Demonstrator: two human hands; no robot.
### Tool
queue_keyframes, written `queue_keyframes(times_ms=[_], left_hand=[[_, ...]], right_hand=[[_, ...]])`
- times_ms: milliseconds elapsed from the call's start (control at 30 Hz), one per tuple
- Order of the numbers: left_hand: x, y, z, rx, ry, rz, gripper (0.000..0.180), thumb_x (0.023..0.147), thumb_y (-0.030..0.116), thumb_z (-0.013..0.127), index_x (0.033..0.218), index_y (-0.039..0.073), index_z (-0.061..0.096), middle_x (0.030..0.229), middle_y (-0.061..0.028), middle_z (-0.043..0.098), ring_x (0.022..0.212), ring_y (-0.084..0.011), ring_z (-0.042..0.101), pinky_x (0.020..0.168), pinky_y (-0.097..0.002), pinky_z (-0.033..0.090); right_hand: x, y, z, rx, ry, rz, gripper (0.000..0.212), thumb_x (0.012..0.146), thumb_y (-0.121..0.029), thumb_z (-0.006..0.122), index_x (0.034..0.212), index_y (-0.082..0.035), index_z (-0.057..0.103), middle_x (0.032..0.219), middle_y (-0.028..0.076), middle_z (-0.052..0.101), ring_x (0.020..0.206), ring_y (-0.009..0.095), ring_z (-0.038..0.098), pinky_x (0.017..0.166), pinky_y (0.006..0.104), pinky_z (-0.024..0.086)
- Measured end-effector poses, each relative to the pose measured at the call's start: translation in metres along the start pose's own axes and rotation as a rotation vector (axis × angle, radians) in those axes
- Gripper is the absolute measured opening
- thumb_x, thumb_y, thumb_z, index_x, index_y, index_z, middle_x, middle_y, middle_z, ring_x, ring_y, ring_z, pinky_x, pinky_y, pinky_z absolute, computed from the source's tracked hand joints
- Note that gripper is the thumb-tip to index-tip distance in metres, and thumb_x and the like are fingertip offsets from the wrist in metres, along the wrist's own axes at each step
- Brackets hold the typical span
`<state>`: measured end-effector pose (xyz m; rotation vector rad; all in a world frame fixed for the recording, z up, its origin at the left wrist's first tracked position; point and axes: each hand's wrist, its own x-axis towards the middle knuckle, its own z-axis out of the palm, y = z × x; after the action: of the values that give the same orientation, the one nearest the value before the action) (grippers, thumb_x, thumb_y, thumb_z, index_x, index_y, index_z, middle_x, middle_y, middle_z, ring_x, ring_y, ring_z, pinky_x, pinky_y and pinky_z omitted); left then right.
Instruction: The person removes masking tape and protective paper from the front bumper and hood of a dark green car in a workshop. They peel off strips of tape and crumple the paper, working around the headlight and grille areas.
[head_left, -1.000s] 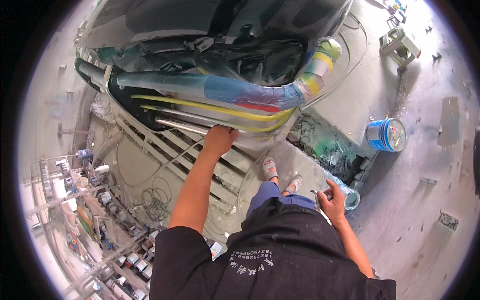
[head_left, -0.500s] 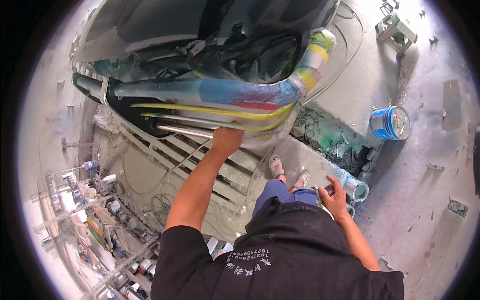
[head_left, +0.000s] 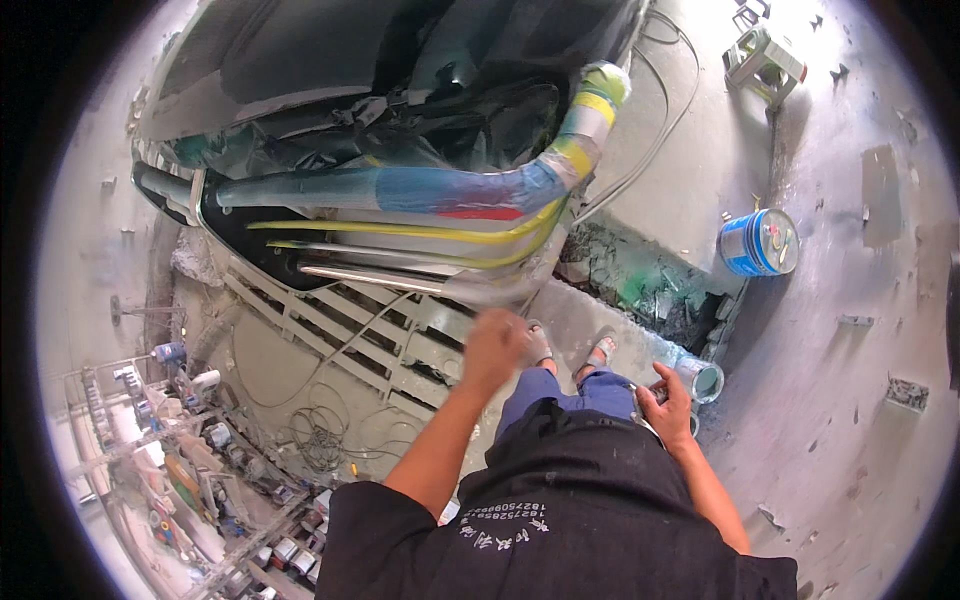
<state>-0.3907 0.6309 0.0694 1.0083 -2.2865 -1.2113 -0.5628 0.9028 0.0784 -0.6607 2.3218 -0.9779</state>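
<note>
My left hand (head_left: 497, 348) hangs in front of the car bumper (head_left: 490, 290), just left of my feet, apart from the bumper. Motion smears its fingers, so their closing cannot be made out. Beside my right hip, my right hand (head_left: 668, 403) is half curled, its index finger and thumb forward; a small pale, silvery thing shows at it, too hidden to name. Blue, red and yellow coverings wrap the bumper's upper bar (head_left: 440, 190). Lower down runs a yellow strip (head_left: 400, 232), with a silvery strip (head_left: 370, 280) below it. Behind the bar the dark car body (head_left: 300, 70) rises.
At the right stand a blue pail (head_left: 757, 243) and a small stool (head_left: 765, 65). A cylindrical container (head_left: 706, 382) is near my right hand. Slatted grating (head_left: 330, 335) and a rubble-filled pit (head_left: 640, 275) break the floor. A cluttered rack (head_left: 215, 480) stands lower left; cables (head_left: 320, 435) lie beside it.
My left hand has let go of the bumper's lower strips and come back toward my body, to the right. My right hand stays at my hip. The view has shifted slightly.
</note>
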Motion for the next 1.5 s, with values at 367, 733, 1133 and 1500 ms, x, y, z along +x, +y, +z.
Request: queue_keyframes(times_ms=[367, 733, 1133, 1500], left_hand=[[0.089, -0.022, -0.007, 0.602, -0.014, 0.402, 0.025, 0.087, 0.027, 0.055, 0.089, 0.003, 0.064, 0.089, -0.0191, 0.062, 0.087, -0.0413, 0.057, 0.078, -0.0481, 0.045], [0.108, -0.026, -0.012, 0.412, -0.296, 0.271, 0.034, 0.093, 0.032, 0.049, 0.103, 0.004, 0.065, 0.103, -0.0188, 0.063, 0.098, -0.0388, 0.057, 0.084, -0.0438, 0.045], [0.122, -0.026, -0.018, 0.511, -0.498, 0.174, 0.029, 0.093, 0.027, 0.049, 0.102, 0.002, 0.060, 0.094, -0.0228, 0.063, 0.090, -0.0422, 0.058, 0.079, -0.0468, 0.046], [0.066, -0.021, -0.020, 0.697, -0.322, 0.294, 0.022, 0.087, 0.024, 0.059, 0.080, 0.004, 0.058, 0.080, -0.0159, 0.060, 0.076, -0.0339, 0.060, 0.068, -0.0424, 0.049]], right_hand=[[-0.003, 0.020, -0.008, 0.053, -0.013, -0.046, 0.052, 0.074, -0.021, 0.074, 0.119, -0.003, 0.054, 0.077, 0.012, 0.062, 0.066, 0.020, 0.062, 0.062, 0.0305, 0.049], [-0.004, 0.019, -0.017, 0.047, 0.021, -0.021, 0.051, 0.074, -0.023, 0.074, 0.117, -0.003, 0.055, 0.076, 0.012, 0.062, 0.066, 0.022, 0.062, 0.062, 0.0320, 0.049], [-0.003, 0.014, -0.018, 0.056, 0.029, -0.008, 0.051, 0.075, -0.022, 0.074, 0.118, -0.003, 0.054, 0.076, 0.012, 0.062, 0.066, 0.022, 0.062, 0.062, 0.0316, 0.048], [-0.002, 0.017, -0.012, 0.077, 0.066, 0.002, 0.051, 0.074, -0.021, 0.074, 0.118, -0.003, 0.054, 0.076, 0.012, 0.063, 0.065, 0.021, 0.061, 0.062, 0.0316, 0.049]])
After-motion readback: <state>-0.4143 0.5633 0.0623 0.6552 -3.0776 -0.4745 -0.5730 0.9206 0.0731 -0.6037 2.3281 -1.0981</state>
